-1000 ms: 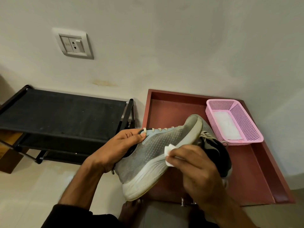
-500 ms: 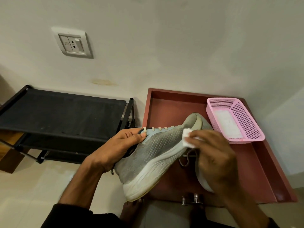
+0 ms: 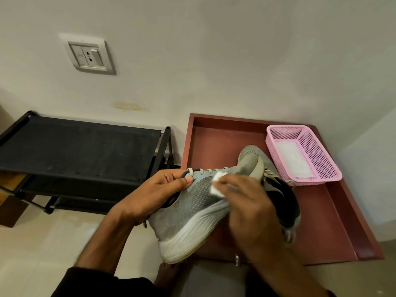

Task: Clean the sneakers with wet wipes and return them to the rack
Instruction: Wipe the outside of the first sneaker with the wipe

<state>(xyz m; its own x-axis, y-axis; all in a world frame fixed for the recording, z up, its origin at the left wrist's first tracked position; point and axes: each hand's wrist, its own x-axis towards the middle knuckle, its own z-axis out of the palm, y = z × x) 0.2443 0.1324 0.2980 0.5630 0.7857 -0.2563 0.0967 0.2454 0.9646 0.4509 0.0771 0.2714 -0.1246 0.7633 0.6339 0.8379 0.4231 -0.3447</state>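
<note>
Right hand (image 3: pixel 255 209) is pinching a folded white wet wipe (image 3: pixel 217 185) and pressing it against the grey mesh side of the sneaker (image 3: pixel 192 213); half a second ago the wipe was up at the toe, so it is now sliding back toward the laces. Left hand (image 3: pixel 150 196) is still gripping the collar, thumb lying along the top eyelet, holding the shoe tilted, toe up and away, over the near edge of the red-brown tray (image 3: pixel 334 215). Second sneaker (image 3: pixel 280 196), dark-lined, is lying in the tray behind the right hand, showing more than before. Pink basket (image 3: pixel 317 168) is sitting at the tray's far right corner. Black rack (image 3: pixel 75 151) is standing to the left against the wall, beneath a socket plate (image 3: pixel 90 56).
</note>
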